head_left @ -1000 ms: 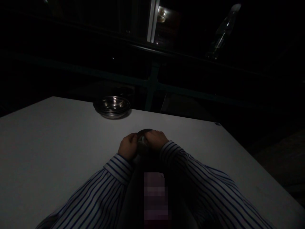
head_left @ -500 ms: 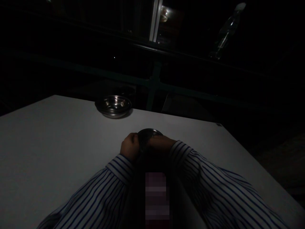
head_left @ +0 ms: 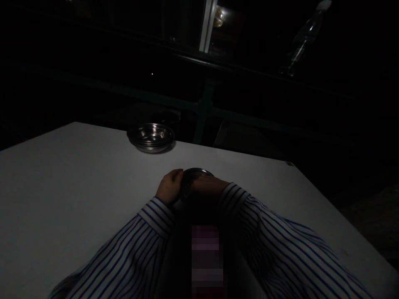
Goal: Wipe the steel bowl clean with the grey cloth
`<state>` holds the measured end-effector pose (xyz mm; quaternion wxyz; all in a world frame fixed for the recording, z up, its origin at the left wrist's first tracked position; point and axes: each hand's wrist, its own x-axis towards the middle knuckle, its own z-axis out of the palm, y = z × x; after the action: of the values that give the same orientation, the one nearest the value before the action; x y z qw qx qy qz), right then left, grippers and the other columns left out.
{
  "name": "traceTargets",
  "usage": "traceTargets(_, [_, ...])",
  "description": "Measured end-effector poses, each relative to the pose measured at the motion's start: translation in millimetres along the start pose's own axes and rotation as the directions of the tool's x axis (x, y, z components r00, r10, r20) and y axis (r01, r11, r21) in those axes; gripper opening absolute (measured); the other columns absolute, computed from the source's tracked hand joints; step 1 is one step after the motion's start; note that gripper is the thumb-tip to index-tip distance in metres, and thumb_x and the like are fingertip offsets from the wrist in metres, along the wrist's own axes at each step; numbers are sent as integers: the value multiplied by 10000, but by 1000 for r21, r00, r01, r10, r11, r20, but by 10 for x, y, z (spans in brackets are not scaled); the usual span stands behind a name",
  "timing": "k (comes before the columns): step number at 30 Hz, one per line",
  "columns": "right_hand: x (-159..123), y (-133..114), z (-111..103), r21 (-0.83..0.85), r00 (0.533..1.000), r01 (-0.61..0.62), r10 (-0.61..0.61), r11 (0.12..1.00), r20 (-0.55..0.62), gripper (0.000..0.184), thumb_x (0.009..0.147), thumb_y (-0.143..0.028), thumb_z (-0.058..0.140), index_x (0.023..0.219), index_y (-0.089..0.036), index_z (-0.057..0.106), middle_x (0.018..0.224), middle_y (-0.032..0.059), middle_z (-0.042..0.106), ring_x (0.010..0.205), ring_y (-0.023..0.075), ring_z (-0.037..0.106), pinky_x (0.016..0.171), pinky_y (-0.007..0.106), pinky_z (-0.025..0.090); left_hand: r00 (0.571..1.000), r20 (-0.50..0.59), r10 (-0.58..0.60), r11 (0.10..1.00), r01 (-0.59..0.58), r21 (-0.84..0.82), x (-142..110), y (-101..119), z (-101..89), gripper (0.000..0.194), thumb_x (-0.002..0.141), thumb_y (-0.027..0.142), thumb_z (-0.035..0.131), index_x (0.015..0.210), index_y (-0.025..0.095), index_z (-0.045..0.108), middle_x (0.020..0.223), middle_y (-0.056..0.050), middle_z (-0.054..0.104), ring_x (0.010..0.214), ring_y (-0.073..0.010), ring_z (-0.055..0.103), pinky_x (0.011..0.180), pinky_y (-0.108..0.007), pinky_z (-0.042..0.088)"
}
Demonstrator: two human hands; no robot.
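In the dim light a metal bowl (head_left: pixel 186 182) is in front of me near the middle of the white table (head_left: pixel 93 178). My left hand (head_left: pixel 169 187) is closed on the bowl's left rim, its thumb along the edge. Over the bowl lies my right hand (head_left: pixel 204 185), reaching in from the right with its fingers down inside. Those fingers are lost in shadow, and whether they hold anything cannot be made out. Both arms wear blue-striped white sleeves.
A stack of shiny metal bowls (head_left: pixel 151 143) stands at the table's far edge, left of centre. Beyond the table, a clear plastic bottle (head_left: pixel 301 47) stands on a dark ledge at the upper right. Green metal bars (head_left: pixel 204 109) run behind the table.
My left thumb has shifted up along the bowl's rim, and my right hand has moved slightly inside the bowl. The whole view has shifted a little.
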<state>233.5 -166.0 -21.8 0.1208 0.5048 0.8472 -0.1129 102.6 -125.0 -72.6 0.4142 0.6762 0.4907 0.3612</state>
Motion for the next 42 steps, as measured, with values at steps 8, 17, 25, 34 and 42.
traceTargets(8, [77, -88, 10, 8, 941, -265, 261, 964, -217, 306, 827, -230, 366, 998, -146, 606, 1059, 129, 621, 937, 219, 587, 771, 318, 438, 999, 32, 26, 999, -25, -36, -30, -7, -21, 398, 787, 309, 373, 1000, 96, 634, 1001, -129, 681, 930, -218, 616, 799, -300, 470])
traceTargets(17, [45, -57, -15, 1, 917, -336, 327, 942, -229, 305, 801, -185, 383, 997, -139, 611, 1058, 146, 621, 965, 245, 582, 772, 344, 446, 999, -47, -23, 1000, 23, 5, -52, -13, 35, 393, 779, 292, 362, 989, 87, 622, 987, -149, 675, 854, -225, 626, 747, -316, 479])
traceTargets(25, [3, -60, -68, 5, 997, -77, 77, 997, 10, 230, 790, -249, 480, 923, -192, 659, 983, 66, 659, 864, 191, 609, 718, 270, 427, 994, -100, -49, 997, 55, 54, -49, -52, 54, 391, 783, 297, 348, 973, 97, 626, 955, -162, 670, 843, -243, 619, 727, -333, 462])
traceTargets(34, [-66, -14, -100, -28, 993, -62, 65, 998, 100, 264, 757, -194, 528, 992, -187, 648, 1009, 90, 652, 857, 209, 616, 651, 264, 428, 997, -60, -40, 998, 42, 36, -22, -77, -9, 301, 725, 309, 411, 810, 140, 645, 724, -66, 663, 692, -185, 593, 611, -269, 434])
traceTargets(42, [15, 49, 54, -27, 997, 80, -79, 996, 19, 241, 716, -191, 568, 938, -198, 663, 970, 62, 661, 815, 192, 616, 654, 269, 439, 995, -59, -75, 997, 75, 4, 32, -70, -94, 390, 735, 488, 405, 549, 175, 545, 471, 5, 514, 538, -162, 516, 511, -267, 376])
